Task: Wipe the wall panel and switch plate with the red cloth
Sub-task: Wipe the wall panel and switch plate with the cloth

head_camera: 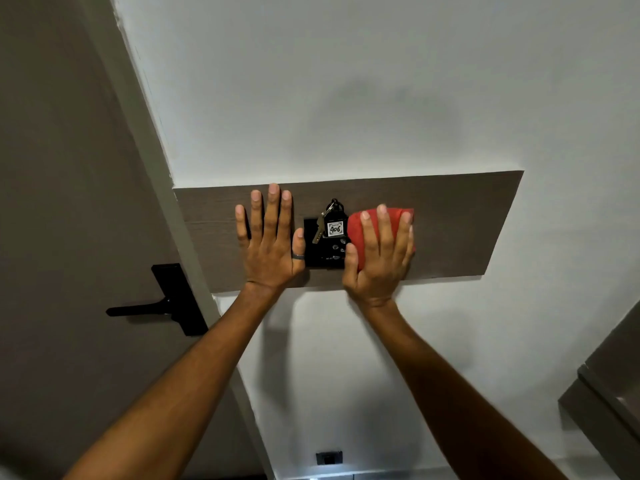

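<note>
A dark wood-grain wall panel (pixel 460 223) runs across the white wall. At its middle sits a black switch plate (pixel 323 256), with a key and a tag marked 406 (pixel 334 228) hanging in front of it. My left hand (pixel 272 244) lies flat on the panel just left of the plate, fingers spread, holding nothing. My right hand (pixel 379 258) presses the folded red cloth (pixel 369 223) against the panel at the plate's right edge. The cloth hides the plate's right side.
A grey-brown door with a black lever handle (pixel 166 304) stands to the left. A small black outlet (pixel 329 457) sits low on the wall. A grey cabinet corner (pixel 609 386) juts in at the lower right.
</note>
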Action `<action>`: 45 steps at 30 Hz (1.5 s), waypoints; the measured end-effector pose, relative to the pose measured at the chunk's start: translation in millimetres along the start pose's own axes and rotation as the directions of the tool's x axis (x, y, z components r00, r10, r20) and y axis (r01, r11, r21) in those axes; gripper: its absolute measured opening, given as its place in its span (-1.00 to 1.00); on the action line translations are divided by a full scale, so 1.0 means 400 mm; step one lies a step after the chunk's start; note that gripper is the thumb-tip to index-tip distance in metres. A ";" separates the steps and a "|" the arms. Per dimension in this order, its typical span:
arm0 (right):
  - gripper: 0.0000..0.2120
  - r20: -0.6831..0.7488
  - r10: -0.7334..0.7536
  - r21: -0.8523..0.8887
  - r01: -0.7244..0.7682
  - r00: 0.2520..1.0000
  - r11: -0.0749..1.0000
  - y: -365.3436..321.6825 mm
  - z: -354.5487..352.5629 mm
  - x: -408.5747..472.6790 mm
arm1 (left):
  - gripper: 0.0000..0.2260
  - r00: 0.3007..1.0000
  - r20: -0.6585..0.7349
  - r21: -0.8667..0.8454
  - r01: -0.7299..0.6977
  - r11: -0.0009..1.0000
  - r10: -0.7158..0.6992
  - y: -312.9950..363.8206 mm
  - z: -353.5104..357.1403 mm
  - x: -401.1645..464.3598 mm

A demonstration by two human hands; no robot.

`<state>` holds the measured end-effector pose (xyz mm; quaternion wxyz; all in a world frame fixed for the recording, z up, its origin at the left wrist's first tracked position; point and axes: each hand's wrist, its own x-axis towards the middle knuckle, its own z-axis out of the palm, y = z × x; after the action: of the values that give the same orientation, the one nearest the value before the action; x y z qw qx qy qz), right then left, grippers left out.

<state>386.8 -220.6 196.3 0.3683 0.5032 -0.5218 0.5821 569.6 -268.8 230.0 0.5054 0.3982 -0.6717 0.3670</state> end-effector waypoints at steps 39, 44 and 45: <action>-0.56 -0.064 -0.144 0.071 0.148 0.988 0.986 -0.118 0.037 -0.035 | -0.43 0.993 -0.020 -0.053 -0.118 0.992 0.117 -0.059 0.011 -0.024; -0.56 -0.027 -0.204 0.028 0.205 0.978 0.978 -0.129 0.040 -0.056 | -0.43 0.995 -0.011 -0.067 -0.102 0.993 0.101 -0.052 0.009 -0.026; -0.55 -0.013 -0.284 0.035 0.285 0.959 0.958 -0.092 0.035 -0.050 | -0.44 0.994 -0.017 -0.063 -0.105 0.992 0.104 -0.053 0.012 -0.031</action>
<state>429.0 -225.7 184.9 0.4411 0.5772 -0.4318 0.5346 588.9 -279.8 219.0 0.5027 0.3434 -0.6996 0.3740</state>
